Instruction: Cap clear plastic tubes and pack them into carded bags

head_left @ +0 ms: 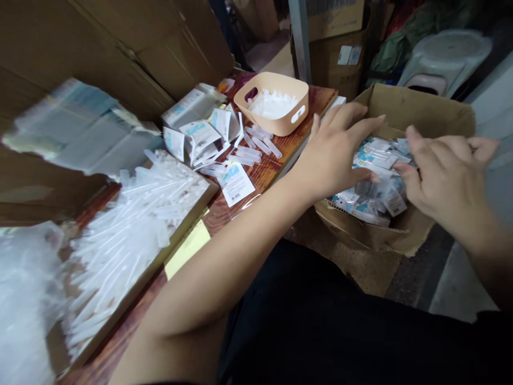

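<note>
Both hands hover over a cardboard box [433, 109] on the right, filled with small clear packets [377, 160] that carry blue and white cards. My left hand [334, 147] reaches across from the table with its fingers spread above the box's near left side; I see nothing in it. Over the right side of the box is my right hand [449, 174], thumb and forefinger apart, the other fingers partly curled and blurred. No held thing shows there either. Part of the packets is hidden behind the hands.
On the reddish wooden table [276, 160] stands a beige basket [276, 125] of small white pieces. Beside it lie translucent tubes [260, 145] and printed cards [236, 183]. A shallow carton holds long translucent sleeves [132, 235]. A metal post [300, 40] rises behind; a grey stool [444, 59] stands back right.
</note>
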`<control>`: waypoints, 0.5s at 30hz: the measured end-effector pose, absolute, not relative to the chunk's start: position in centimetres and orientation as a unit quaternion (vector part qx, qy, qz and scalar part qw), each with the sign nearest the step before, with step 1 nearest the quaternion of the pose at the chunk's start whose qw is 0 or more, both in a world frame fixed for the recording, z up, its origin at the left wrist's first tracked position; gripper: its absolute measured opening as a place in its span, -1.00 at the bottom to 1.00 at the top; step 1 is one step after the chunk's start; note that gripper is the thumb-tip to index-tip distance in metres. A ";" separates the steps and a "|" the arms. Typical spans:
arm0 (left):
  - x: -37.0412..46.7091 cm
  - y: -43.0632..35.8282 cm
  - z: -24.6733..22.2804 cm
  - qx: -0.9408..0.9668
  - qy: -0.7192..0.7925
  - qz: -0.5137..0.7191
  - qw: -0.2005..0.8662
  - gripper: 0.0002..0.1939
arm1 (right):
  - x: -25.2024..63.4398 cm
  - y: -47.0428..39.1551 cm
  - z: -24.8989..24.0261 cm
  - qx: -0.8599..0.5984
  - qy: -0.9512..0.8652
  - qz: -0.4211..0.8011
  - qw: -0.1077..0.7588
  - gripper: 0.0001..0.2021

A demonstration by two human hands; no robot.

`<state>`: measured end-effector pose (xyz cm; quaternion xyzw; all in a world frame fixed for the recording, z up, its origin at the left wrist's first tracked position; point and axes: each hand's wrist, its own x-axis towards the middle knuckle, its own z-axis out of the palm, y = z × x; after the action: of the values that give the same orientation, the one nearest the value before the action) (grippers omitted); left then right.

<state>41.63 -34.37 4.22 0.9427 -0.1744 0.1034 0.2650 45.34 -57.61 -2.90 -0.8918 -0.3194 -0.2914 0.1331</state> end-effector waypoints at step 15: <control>24.4 -25.2 -1.7 0.921 -0.014 0.007 0.389 -0.82 | 48.2 -29.7 -0.4 -0.702 -0.653 -0.164 0.234 -0.69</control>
<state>24.37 -25.21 -1.73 0.9209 -0.0142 0.0067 0.3895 48.18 -29.69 -0.38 -0.7017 -0.6528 -0.1641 0.2336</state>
